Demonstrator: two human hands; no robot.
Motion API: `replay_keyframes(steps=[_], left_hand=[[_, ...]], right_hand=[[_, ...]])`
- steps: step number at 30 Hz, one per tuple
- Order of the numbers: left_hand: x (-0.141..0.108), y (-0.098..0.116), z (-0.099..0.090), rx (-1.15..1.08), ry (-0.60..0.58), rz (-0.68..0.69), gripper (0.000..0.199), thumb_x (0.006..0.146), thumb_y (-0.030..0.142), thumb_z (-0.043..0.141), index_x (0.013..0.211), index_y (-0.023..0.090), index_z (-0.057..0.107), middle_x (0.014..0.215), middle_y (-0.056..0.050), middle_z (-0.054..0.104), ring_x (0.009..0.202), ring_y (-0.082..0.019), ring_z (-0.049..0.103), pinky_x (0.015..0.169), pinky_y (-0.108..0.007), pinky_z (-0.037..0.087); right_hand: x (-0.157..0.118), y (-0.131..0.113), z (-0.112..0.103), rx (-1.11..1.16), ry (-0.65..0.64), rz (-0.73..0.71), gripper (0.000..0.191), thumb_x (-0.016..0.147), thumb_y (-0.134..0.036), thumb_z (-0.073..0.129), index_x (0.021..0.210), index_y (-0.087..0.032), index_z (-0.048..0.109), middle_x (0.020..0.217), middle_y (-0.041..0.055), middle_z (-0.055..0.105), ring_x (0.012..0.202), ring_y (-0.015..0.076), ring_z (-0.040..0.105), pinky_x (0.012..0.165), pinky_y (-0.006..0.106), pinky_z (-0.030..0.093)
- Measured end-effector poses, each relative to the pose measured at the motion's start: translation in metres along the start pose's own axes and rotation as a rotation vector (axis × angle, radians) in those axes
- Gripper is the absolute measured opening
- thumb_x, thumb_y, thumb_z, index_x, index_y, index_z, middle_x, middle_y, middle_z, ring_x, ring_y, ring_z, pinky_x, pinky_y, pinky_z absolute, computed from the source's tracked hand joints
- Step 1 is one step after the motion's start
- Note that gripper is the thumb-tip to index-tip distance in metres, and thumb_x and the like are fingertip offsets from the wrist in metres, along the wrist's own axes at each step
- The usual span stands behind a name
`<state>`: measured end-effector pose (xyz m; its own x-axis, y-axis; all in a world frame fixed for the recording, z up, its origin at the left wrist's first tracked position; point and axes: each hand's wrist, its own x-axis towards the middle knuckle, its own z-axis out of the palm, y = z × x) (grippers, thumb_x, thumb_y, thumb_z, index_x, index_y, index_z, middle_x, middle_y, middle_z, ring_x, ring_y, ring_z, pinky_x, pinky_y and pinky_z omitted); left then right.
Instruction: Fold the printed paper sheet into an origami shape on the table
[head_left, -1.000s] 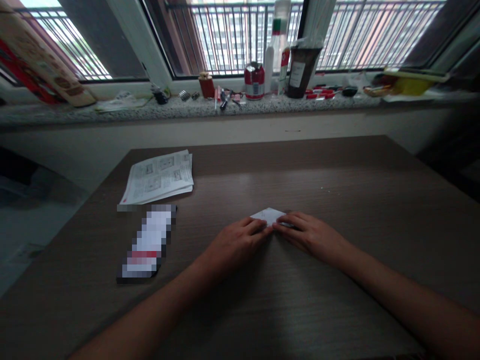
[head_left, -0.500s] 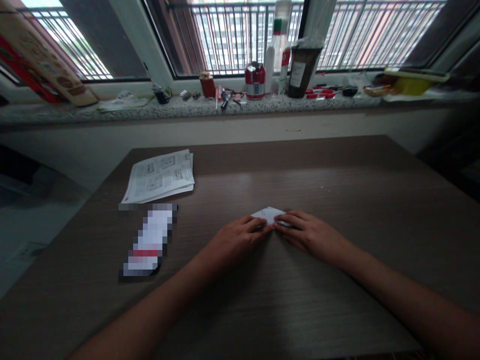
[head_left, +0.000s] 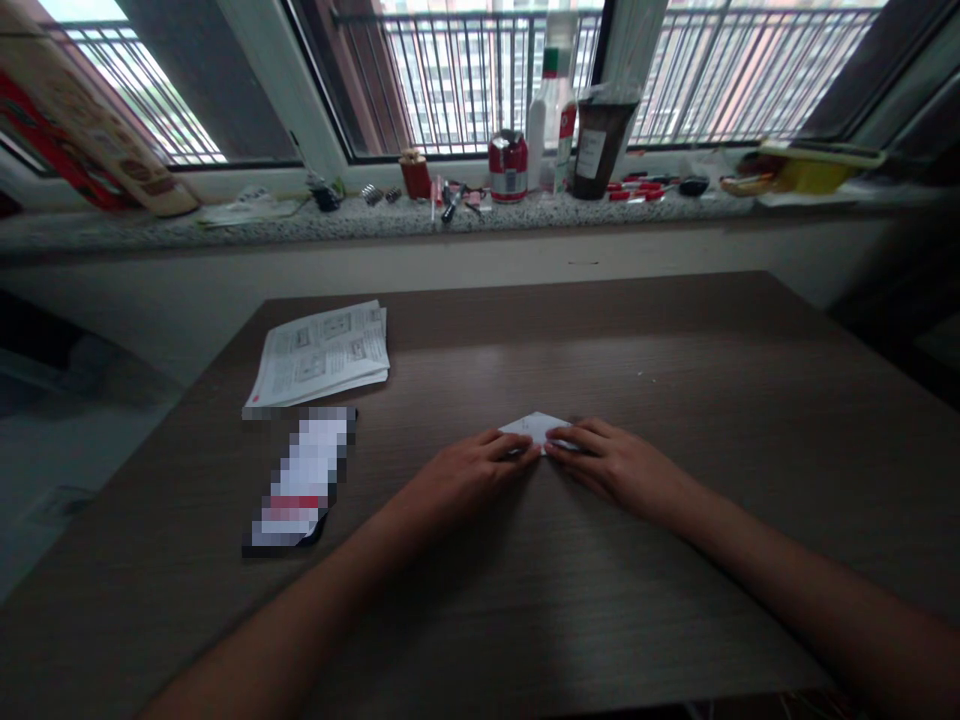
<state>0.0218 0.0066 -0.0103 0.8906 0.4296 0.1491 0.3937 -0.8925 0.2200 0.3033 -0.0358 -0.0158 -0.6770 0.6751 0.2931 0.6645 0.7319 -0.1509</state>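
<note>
A small folded white paper [head_left: 534, 424] lies on the brown wooden table [head_left: 675, 360], its pointed top edge showing above my fingers. My left hand [head_left: 480, 468] has its fingers closed on the paper's left side. On the right side, my right hand [head_left: 600, 458] grips the paper, its fingertips near those of my left hand. The lower part of the paper is hidden under the fingers.
Printed sheets [head_left: 322, 355] lie at the table's back left, with a blurred-out phone [head_left: 304, 480] in front of them. Along the stone windowsill [head_left: 360, 225] stand a red can [head_left: 508, 165], a bottle [head_left: 538, 130], a dark cup [head_left: 598, 145] and small items.
Both hands stay almost in place on the folded paper. The whole view has shifted very slightly.
</note>
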Motion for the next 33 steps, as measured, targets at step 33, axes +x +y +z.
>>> replay_keyframes(steps=[33], left_hand=[[-0.012, 0.005, -0.037, -0.069, -0.03, -0.013, 0.04, 0.099, 0.04, 0.068, 0.138, 0.031, 0.065, 0.157, -0.009, 0.05, 0.141, -0.033, 0.049, 0.113, -0.055, 0.045]], right_hand=[[-0.004, 0.009, -0.007, -0.075, 0.013, 0.025, 0.052, 0.099, -0.04, 0.065, 0.148, -0.025, 0.057, 0.153, 0.0142, 0.055, 0.141, 0.0358, 0.049, 0.113, 0.06, 0.046]])
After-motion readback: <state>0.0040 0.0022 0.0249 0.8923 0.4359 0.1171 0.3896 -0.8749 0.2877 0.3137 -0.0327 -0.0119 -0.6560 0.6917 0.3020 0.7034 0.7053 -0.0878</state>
